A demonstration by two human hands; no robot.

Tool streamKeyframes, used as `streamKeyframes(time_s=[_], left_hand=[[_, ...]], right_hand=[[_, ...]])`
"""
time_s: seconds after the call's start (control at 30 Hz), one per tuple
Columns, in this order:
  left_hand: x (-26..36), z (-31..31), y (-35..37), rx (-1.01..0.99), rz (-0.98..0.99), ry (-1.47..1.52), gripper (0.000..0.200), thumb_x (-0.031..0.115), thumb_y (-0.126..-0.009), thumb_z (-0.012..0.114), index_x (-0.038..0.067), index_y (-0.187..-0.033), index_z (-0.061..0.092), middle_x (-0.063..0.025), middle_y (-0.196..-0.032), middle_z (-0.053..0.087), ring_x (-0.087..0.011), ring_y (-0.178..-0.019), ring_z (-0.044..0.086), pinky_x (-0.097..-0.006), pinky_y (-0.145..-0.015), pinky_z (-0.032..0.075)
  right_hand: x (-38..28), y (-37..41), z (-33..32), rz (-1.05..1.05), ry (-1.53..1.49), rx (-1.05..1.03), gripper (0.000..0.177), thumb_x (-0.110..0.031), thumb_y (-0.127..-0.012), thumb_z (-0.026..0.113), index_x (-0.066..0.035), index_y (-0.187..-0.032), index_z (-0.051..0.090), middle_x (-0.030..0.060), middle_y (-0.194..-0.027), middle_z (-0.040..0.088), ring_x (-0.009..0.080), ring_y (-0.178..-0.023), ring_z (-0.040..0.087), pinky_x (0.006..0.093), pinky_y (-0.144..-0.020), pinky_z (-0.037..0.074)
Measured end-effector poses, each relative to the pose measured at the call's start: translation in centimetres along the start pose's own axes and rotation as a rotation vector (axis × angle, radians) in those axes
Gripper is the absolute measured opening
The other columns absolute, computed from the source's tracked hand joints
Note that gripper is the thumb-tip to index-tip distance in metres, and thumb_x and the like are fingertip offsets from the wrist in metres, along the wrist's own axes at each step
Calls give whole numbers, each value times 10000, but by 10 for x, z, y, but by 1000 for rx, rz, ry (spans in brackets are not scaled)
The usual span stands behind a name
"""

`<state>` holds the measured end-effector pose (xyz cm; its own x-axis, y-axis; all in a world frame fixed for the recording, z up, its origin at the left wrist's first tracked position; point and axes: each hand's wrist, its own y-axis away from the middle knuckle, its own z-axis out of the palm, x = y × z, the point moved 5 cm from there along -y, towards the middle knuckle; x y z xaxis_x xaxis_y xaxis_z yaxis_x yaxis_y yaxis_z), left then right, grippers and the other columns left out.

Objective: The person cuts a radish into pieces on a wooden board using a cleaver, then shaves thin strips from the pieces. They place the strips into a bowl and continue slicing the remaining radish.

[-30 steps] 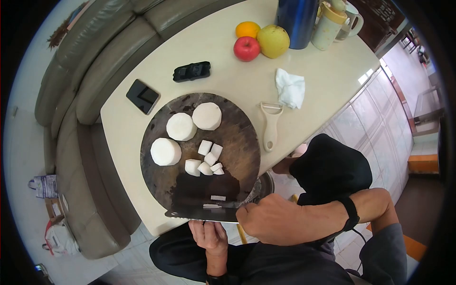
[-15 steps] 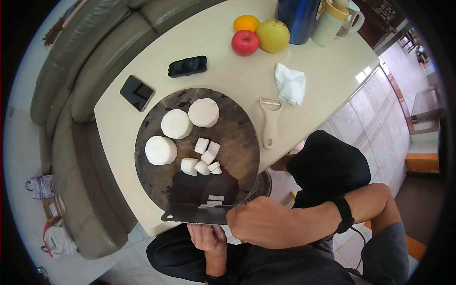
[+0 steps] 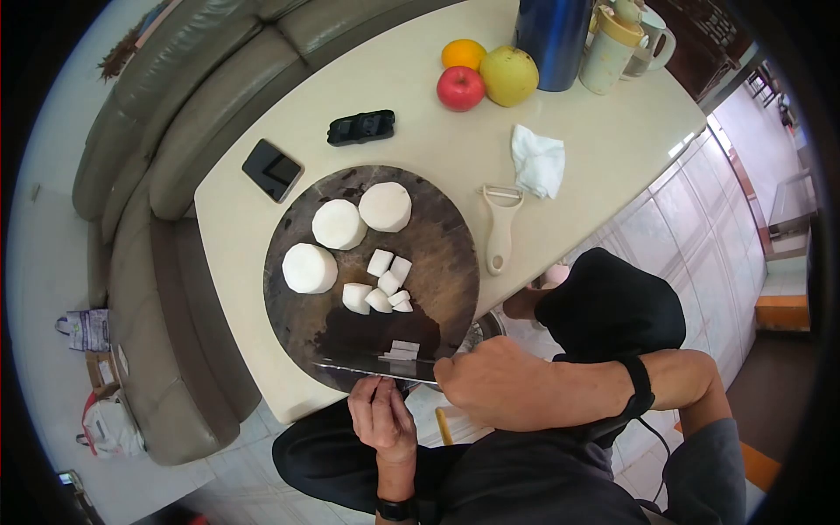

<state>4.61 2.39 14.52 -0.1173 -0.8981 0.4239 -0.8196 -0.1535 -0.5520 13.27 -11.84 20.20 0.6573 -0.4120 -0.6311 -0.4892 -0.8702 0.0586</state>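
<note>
My right hand [image 3: 490, 381] is closed around the handle of a dark kitchen knife [image 3: 372, 371], its blade nearly edge-on to me across the board's near edge. Just on the near side of the blade is my left hand [image 3: 382, 418], its fingers bent and pressed together. Whatever they hold is hidden. Beyond the blade lie thin cut white slices [image 3: 402, 350] on the round cutting board [image 3: 442, 227]. Several small white radish chunks [image 3: 381, 284] sit mid-board. Three thick peeled rounds of white radish [image 3: 339, 224] stand at the board's far left.
A peeler [image 3: 501, 232] and a crumpled white tissue [image 3: 538, 162] lie right of the board. A phone [image 3: 272, 171] and a black case-like object [image 3: 361, 128] lie beyond it. Farther back are an apple [image 3: 460, 89], an orange [image 3: 464, 54], a pear-like fruit [image 3: 509, 76] and a blue flask [image 3: 551, 44].
The knife blade has turned from showing its broad face to nearly edge-on. More of my left hand shows below it. The white slices are more spread, and the whole view has shifted slightly.
</note>
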Motion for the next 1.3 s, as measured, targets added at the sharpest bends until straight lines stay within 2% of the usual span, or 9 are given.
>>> streamKeyframes(time_s=[0.1, 0.27, 0.5, 0.57, 0.7, 0.9, 1.1, 1.17, 1.3], left_hand=[[-2, 1, 3, 10, 38, -21, 253, -149, -712, 645, -27, -932, 618, -170, -937, 606, -362, -868, 610, -404, -755, 514], [-2, 0, 1, -23, 31, -4, 230, -149, -739, 588, -25, -932, 580, -170, -920, 600, -385, -847, 600, -427, -729, 503], [-10, 0, 9, -11, 49, 19, 235, -106, -767, 595, -22, -986, 598, -188, -952, 622, -397, -836, 598, -441, -762, 497], [-10, 1, 9, -28, 40, 4, 233, -61, -792, 611, -29, -1023, 603, -197, -981, 632, -416, -873, 601, -449, -799, 499], [-4, 0, 2, 5, 39, 12, 193, -79, -726, 597, -65, -916, 632, -218, -954, 626, -446, -856, 610, -497, -807, 500], [-8, 1, 8, -9, 28, 18, 216, -53, -735, 610, -61, -949, 644, -215, -964, 636, -446, -881, 615, -498, -834, 500], [-6, 1, 5, 9, -18, 0, 197, -71, -723, 605, -61, -915, 646, -211, -941, 635, -436, -858, 614, -492, -817, 504], [-10, 1, 7, 10, -9, 11, 200, -105, -695, 613, -58, -888, 641, -201, -908, 631, -413, -834, 613, -466, -786, 511], [-9, 1, 7, 22, -5, 18, 214, -137, -676, 631, -51, -872, 632, -186, -905, 627, -381, -819, 616, -435, -753, 514]], right_hand=[[-5, 4, -2, 0, 10, -95, 181, -21, -686, 614, 75, -815, 530, 209, -692, 621, 356, -602, 653, 415, -502, 512], [-11, 10, -2, -39, -19, -39, 184, -28, -688, 620, 81, -795, 518, 205, -650, 599, 343, -576, 646, 397, -463, 502], [-10, 11, 3, -28, 16, -42, 177, -28, -690, 611, 84, -790, 519, 192, -632, 592, 314, -552, 644, 380, -438, 496], [-13, 10, 0, -56, 7, 42, 177, -38, -687, 614, 80, -782, 523, 186, -622, 588, 298, -532, 638, 369, -430, 492], [-20, 6, 3, -73, 41, 89, 178, -46, -683, 620, 78, -768, 524, 177, -613, 579, 285, -516, 629, 359, -425, 490], [-19, -3, 12, -102, -31, 48, 177, -49, -685, 620, 86, -755, 530, 177, -641, 570, 290, -554, 625, 361, -432, 482], [-21, -14, 18, -171, -130, 127, 165, -47, -675, 626, 81, -749, 553, 167, -654, 581, 300, -571, 627, 376, -478, 499], [-18, -16, 18, -51, -53, 76, 171, -47, -674, 638, 72, -772, 563, 171, -672, 609, 313, -621, 653, 389, -511, 512], [-8, -10, 13, -9, -57, -18, 181, -47, -681, 639, 70, -797, 565, 189, -687, 628, 330, -662, 671, 402, -536, 519]])
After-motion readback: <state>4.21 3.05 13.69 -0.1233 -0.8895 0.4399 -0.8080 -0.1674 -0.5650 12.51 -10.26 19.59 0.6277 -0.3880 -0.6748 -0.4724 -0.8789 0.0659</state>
